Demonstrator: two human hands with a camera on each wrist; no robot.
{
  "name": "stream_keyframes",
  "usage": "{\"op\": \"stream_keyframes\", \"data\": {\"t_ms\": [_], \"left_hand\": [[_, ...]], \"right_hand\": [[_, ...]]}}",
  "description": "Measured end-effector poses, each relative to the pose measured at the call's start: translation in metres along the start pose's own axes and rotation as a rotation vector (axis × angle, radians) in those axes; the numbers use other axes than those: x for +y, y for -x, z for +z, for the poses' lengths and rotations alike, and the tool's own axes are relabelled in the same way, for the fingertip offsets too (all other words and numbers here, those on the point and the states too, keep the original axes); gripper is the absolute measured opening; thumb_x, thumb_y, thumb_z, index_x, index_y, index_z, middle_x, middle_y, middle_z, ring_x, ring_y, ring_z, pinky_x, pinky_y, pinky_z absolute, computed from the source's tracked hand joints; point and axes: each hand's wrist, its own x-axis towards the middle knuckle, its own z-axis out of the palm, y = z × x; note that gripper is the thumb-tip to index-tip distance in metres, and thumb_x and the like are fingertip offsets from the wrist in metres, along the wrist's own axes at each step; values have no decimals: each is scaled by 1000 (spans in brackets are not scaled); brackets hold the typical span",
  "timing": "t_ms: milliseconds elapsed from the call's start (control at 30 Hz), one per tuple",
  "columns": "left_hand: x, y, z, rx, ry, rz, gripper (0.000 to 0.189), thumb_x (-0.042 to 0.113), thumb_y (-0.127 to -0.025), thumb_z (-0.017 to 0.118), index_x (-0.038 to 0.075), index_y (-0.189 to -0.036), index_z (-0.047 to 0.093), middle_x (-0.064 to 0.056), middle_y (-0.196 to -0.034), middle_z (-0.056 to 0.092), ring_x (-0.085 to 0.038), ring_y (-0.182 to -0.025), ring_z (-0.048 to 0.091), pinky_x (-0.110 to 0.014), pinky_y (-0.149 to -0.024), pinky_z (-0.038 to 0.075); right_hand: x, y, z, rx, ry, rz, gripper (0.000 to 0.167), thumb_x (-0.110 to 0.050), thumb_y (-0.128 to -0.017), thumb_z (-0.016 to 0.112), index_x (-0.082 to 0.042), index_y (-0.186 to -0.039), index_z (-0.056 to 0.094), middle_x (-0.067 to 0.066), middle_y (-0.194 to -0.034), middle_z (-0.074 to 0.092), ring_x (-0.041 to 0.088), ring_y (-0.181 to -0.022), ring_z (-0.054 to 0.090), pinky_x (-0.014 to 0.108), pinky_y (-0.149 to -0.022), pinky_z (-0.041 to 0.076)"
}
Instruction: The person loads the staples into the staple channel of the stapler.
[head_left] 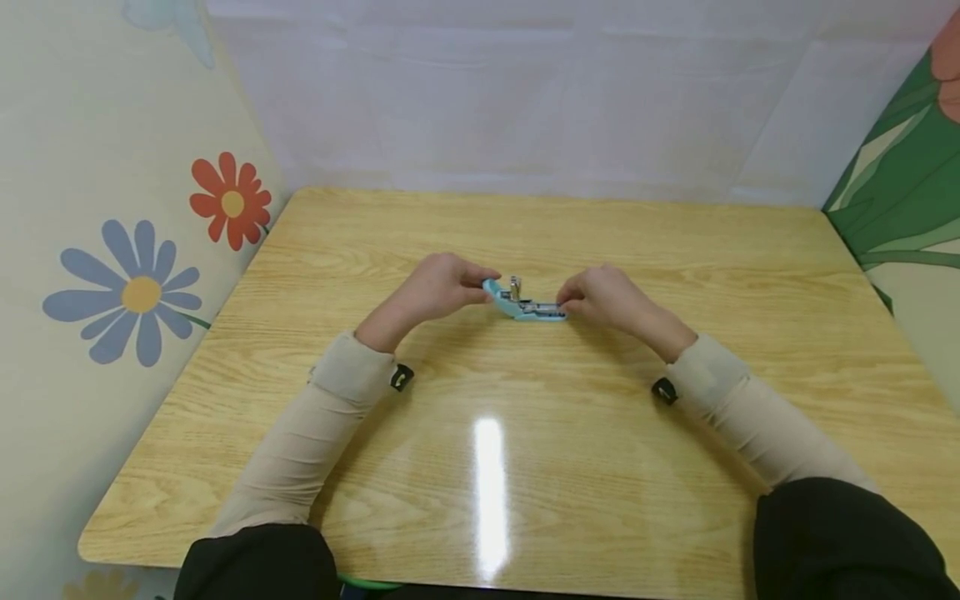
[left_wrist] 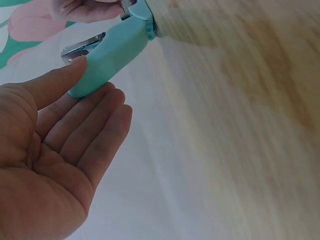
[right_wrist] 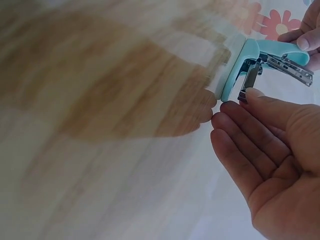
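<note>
An opened turquoise stapler (head_left: 512,306) stands on the table between both hands, its top cover swung up toward the left. My left hand (head_left: 441,288) pinches the end of that cover (left_wrist: 112,55) between thumb and fingers. In the right wrist view, the metal staple magazine (right_wrist: 250,80) lies exposed over the base, and a metal rail (right_wrist: 292,69) sticks out from under the raised cover. At the other end my right hand (head_left: 611,300) has its thumb on the magazine's tip and its fingertips at the base's end.
The glossy wood-grain table (head_left: 600,467) reflects a bright light strip (head_left: 491,492) near its front. White sheeting (head_left: 480,100) hangs behind the back edge. Flower-painted walls stand at the left (head_left: 45,208) and the right (head_left: 907,200). Small black wrist devices (head_left: 402,377) sit at both cuffs.
</note>
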Motion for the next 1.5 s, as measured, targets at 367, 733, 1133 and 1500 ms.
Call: {"op": "stream_keyframes", "data": {"t_ms": [367,733,1133,1500], "left_hand": [[15,-10,4,33,-21,18,42,31,-98,69,18,-138,66,-3,-124,74,-17,-96,71,-37,-83,54],[31,-27,21,66,-56,76,39,30,-99,68,14,-134,68,-4,-125,74,-18,-114,71,-38,-97,55],[38,-31,29,48,-91,91,38,25,-97,71,12,-133,68,-7,-126,72,-20,-114,71,-37,-95,57],[43,-36,30,-14,-117,64,36,27,-96,72,15,-130,70,-3,-123,74,-16,-108,72,-34,-92,57]], "right_hand": [[0,-1,0,27,17,-31,14,-17,-96,71,-11,-104,80,5,-103,79,22,-91,72,42,-87,55],[3,-1,-1,18,-9,-23,16,-15,-97,69,-9,-107,80,8,-109,78,25,-101,73,43,-91,56],[5,-2,0,28,2,-35,16,-18,-95,72,-8,-104,80,8,-104,79,25,-95,73,44,-89,56],[7,-1,1,26,-24,-14,17,-17,-94,74,-7,-106,80,8,-105,79,26,-98,73,44,-91,56]]}}
